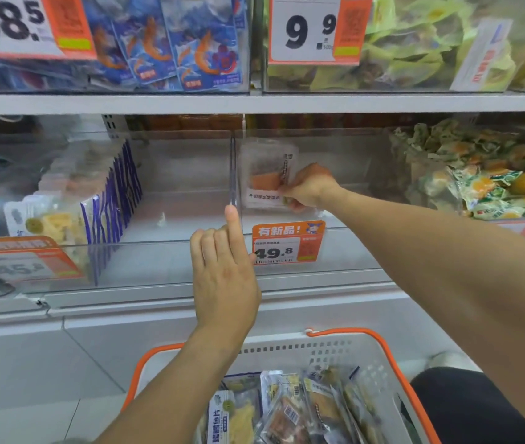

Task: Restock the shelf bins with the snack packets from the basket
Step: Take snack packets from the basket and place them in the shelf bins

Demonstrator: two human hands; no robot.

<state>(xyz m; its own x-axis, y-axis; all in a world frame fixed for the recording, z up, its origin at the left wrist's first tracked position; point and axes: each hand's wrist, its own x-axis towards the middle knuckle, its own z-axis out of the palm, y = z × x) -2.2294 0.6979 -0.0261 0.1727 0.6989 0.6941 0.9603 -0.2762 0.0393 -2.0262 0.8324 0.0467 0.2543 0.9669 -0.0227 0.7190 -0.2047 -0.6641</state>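
a light, pliable snack packet (266, 174) is held upright in the clear bin (335, 219), pinched at its lower edge by the right hand (309, 187); the left hand (222, 267), forefinger out, holds nothing.

A person's right hand (309, 187) reaches inside the clear shelf bin (335, 251), holding a snack packet (266, 173) upright against its left wall, behind the 49.8 price tag (287, 243) on the bin's front. The left hand (222, 267) is in front of the divider between this bin and the one to its left, where packets (107, 200) stand in a row at that bin's left side. Below, nearest the camera, the basket (328, 350) holds more packets (290, 408)
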